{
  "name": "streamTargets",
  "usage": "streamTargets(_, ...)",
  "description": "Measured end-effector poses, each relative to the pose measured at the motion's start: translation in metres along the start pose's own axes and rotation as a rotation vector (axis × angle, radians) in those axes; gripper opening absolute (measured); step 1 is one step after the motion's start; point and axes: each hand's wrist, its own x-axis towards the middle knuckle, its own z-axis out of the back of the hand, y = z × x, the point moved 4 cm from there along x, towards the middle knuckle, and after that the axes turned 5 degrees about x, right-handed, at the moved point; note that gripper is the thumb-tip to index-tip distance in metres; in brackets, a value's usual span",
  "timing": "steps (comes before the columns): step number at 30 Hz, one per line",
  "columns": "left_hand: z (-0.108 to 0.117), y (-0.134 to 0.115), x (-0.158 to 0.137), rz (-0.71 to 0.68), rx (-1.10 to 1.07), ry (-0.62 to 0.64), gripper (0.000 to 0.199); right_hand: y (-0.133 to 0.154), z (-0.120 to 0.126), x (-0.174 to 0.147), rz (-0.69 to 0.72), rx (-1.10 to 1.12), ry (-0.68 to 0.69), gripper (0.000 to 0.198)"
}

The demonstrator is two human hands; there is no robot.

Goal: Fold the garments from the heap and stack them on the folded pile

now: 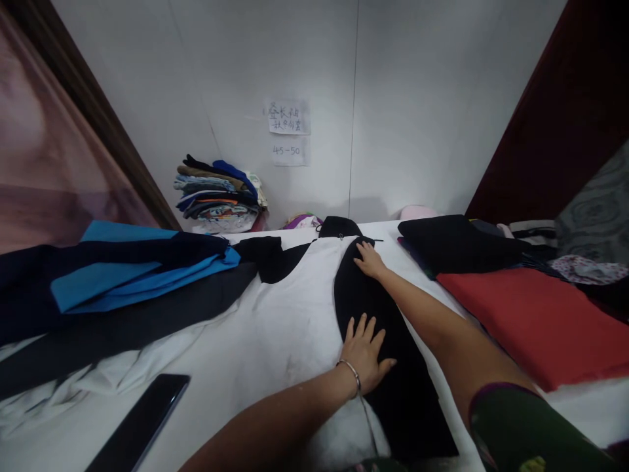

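A black-and-white hooded garment (304, 314) lies spread on the white table cover, its black hood (339, 227) at the far end with a drawstring beside it. One long black section (407, 373), which looks like a sleeve, runs down its right side toward me. My left hand (364, 353), with a bracelet at the wrist, presses flat on the middle of that black section, fingers spread. Farther up, my right hand (369, 260) rests on the shoulder end of the same section, fingers stretched out. Another black part (268, 259) of the garment lies bent at the left.
On the left are blue and dark clothes (147, 269) and a phone (140, 423). A folded red cloth (531, 321) and folded black clothes (457, 242) lie on the right. Against the wall stands a clothes stack (219, 193), near handwritten paper signs (287, 131).
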Motion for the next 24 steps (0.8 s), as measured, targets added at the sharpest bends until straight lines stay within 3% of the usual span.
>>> streamTargets(6,0.006,0.0,0.0,-0.004,-0.039,0.033,0.072,0.011,-0.041,0.031,0.005,-0.114,0.233,0.057)
streamTargets(9,0.005,0.001,0.0,-0.003,-0.051,0.028,0.073,0.008,-0.051,0.033,-0.002,-0.14,0.283,0.057)
streamTargets(15,0.004,-0.001,0.001,0.001,-0.058,0.043,0.071,0.011,-0.041,0.014,0.005,-0.189,0.216,0.048)
streamTargets(20,0.002,-0.001,0.001,0.004,-0.051,0.033,0.071,0.016,-0.029,0.008,-0.019,-0.227,0.08,0.056)
streamTargets(24,0.0,-0.001,0.0,-0.005,-0.04,0.038,0.073,0.005,-0.034,0.026,-0.086,-0.225,0.145,0.063)
